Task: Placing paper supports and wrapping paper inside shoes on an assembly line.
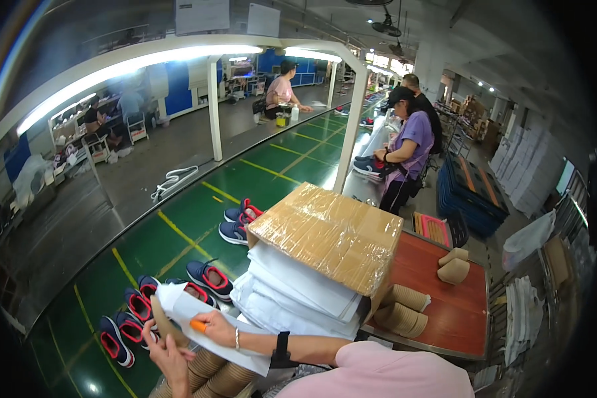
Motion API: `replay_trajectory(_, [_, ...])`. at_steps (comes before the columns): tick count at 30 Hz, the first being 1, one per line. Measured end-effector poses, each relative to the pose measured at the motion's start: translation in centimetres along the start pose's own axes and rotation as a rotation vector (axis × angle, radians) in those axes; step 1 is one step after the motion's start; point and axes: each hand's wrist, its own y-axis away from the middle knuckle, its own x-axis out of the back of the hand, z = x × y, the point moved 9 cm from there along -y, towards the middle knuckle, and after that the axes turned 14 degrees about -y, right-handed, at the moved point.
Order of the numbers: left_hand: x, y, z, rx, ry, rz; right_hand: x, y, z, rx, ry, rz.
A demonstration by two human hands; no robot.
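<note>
In the lower left, my right hand (217, 330) is closed on a white paper sheet (235, 341). Something orange (198, 326) shows at its fingertips; whether it is a finger cover or a held piece I cannot tell. A curved tan cardboard shoe insert (168, 325) leans against crumpled white paper (172, 296). My left hand (170, 361) grips the insert's lower part, its index finger stretched up alongside. Below the sheet lie stacks of nested tan inserts (209, 375). Navy shoes with red linings (116, 341) stand just left of my hands.
A green conveyor belt (179, 229) with yellow lines runs into the distance. A taped cardboard box (325, 225) sits on stacked white paper (292, 292). More tan inserts (404, 318) rest on a red-brown table (458, 312). A co-worker in purple (414, 139) handles shoes farther along.
</note>
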Motion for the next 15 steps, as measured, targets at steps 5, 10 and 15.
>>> replay_trajectory(5, [2.0, -0.1, -6.0, -0.059, -0.313, -0.16, -2.4, 0.4, 3.1, -0.097, 0.057, -0.179])
replay_trajectory(10, [3.3, 1.8, -1.2, -0.291, -1.294, -0.17, -1.7, 1.6, 2.7, 0.139, 0.241, 0.077])
replay_trajectory(15, [2.6, 3.7, 1.6, -0.648, -1.403, -0.331, -2.9, 1.2, 4.2, -0.177, 0.021, -0.151])
